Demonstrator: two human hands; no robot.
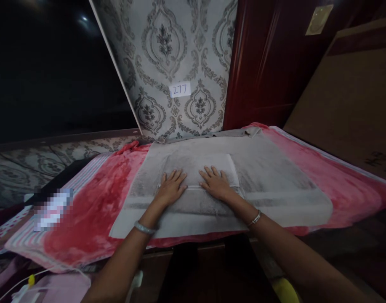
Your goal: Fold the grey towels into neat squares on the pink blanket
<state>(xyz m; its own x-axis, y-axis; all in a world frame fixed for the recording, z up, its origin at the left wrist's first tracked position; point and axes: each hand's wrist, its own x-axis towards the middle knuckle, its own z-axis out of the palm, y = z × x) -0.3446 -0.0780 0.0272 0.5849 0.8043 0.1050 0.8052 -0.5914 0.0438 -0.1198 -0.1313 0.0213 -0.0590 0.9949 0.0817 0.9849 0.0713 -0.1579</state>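
Note:
A folded grey towel (pixel 195 168) lies in front of me, on top of a larger grey towel (pixel 275 168) spread flat. My left hand (pixel 172 185) rests palm down on the left part of the folded towel, its fingers spread. On the right part, my right hand (pixel 215 182) lies flat in the same way, fingers apart. Neither hand grips anything. A front flap of the folded towel (pixel 195 202) shows below my hands. A pale bracelet circles my left wrist and a silver one my right wrist.
Beneath the towels is a red and pink blanket (pixel 88 202) with a striped edge. A dark television screen (pixel 54 71) stands at left. Patterned wallpaper bears a paper label (pixel 180 89) reading 277. A large cardboard box (pixel 347 101) stands at right, beside a dark red door panel (pixel 259 59).

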